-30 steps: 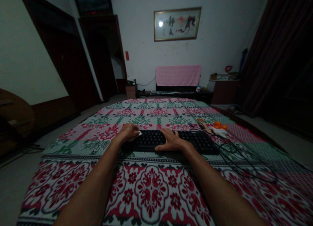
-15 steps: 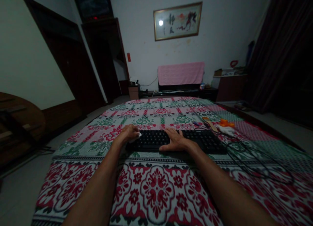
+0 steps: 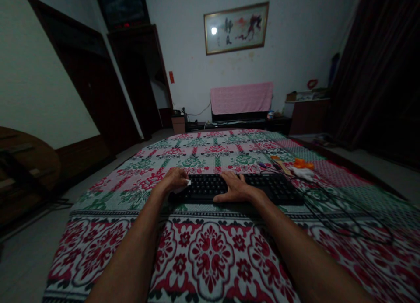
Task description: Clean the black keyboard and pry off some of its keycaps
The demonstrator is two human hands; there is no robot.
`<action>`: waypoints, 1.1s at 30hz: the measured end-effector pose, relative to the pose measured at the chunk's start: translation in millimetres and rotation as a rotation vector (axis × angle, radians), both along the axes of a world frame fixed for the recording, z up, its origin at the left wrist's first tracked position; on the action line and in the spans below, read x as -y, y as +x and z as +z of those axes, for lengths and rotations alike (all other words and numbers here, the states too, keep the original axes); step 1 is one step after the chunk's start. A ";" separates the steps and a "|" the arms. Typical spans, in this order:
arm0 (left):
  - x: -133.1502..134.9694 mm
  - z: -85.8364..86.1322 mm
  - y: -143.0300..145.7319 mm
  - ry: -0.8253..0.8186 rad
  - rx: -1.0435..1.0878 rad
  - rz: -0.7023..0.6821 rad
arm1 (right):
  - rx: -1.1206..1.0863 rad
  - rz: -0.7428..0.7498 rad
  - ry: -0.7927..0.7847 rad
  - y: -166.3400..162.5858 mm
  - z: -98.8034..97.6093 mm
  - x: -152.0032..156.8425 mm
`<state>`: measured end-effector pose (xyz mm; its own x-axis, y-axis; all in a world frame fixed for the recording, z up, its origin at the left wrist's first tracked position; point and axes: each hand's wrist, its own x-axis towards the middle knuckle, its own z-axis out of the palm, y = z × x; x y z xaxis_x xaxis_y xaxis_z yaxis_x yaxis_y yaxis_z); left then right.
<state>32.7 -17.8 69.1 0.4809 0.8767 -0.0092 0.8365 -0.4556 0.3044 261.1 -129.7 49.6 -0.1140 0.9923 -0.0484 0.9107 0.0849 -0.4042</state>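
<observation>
A black keyboard lies across the patterned bedspread in front of me. At its left end my left hand is closed on a small piece of white tissue or cloth; a bit of white sticks out by the fingertips, over the keys. Much of that piece is hidden by the hand. My right hand rests on the middle of the keyboard, thumb and fingers spread, with nothing held in it. The palm covers some of the keys.
Right of the keyboard lie a looped black cable, a white crumpled item, an orange item and a flat tan tool. A patterned bedspread covers the bed. Beyond it stands a pink-draped screen-like object.
My left hand has shifted slightly right along the keyboard's left end with the white piece. My right hand stays in place on the keys. The camera view has turned very slightly.
</observation>
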 end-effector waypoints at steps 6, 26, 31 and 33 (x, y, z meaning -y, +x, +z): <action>-0.2 5.5 -9.9 -0.063 -0.028 0.020 | -0.005 0.009 0.002 1.3 -1.6 -1.3; 7.1 8.9 6.3 0.097 -0.056 0.024 | 0.016 0.002 0.026 1.0 -3.2 -2.7; -0.3 4.5 -3.1 0.027 -0.070 0.047 | 0.014 0.003 0.018 0.0 -0.5 -0.9; -3.5 7.5 -12.4 0.009 -0.082 0.076 | 0.008 0.003 0.014 0.3 -0.1 -0.6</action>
